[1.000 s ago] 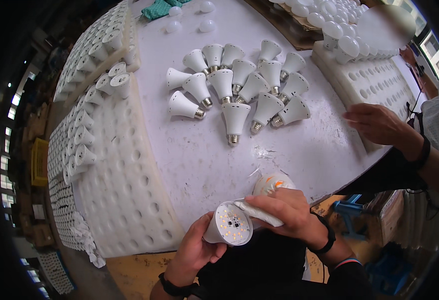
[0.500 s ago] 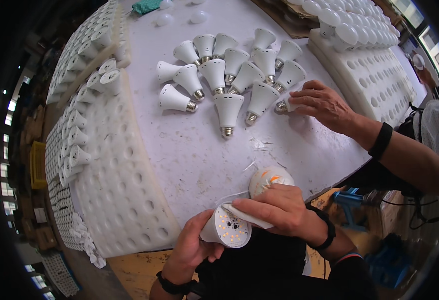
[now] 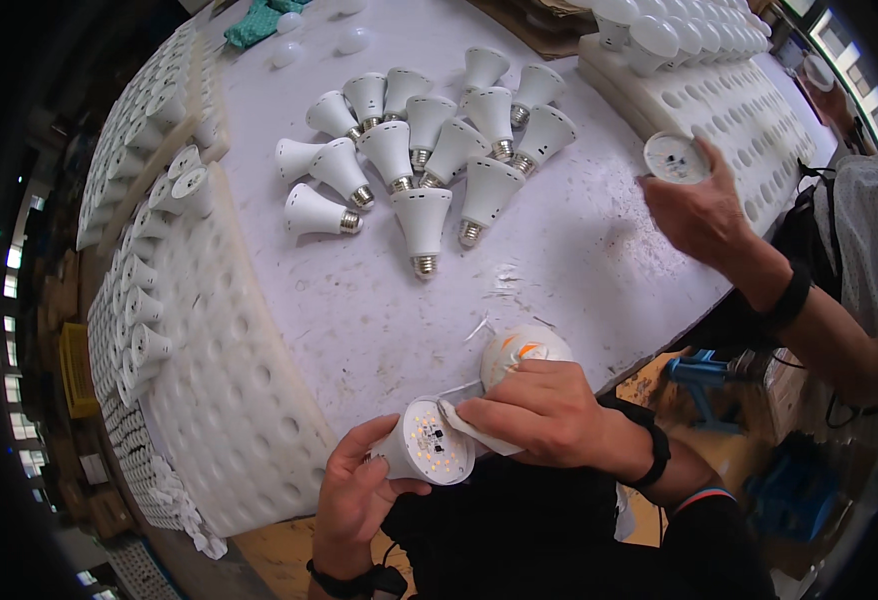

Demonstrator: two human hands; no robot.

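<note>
My left hand (image 3: 344,495) grips a white light bulb housing (image 3: 434,442) tilted so its open end shows a round board with yellow LED chips. A folded white cloth (image 3: 489,432) is pinched in my right hand (image 3: 549,412), its edge touching the housing's rim. Just beyond my right hand sits a rounded white bundle with orange marks (image 3: 519,348), partly hidden by my fingers. Several white bulb housings with metal screw bases (image 3: 423,225) lie grouped on the white table (image 3: 359,320).
A co-worker's hand (image 3: 704,215) at the right holds another bulb housing (image 3: 675,158). Foam trays with round holes (image 3: 219,340) stand at the left, holding several housings. Another foam tray (image 3: 689,105) at the far right carries domed bulbs (image 3: 654,42). Green cloth (image 3: 252,25) lies at the back.
The co-worker's hand has lifted a housing off the table and moved right with it, its board now showing. My hands keep their hold; the cloth stays at the rim. The view has shifted slightly.
</note>
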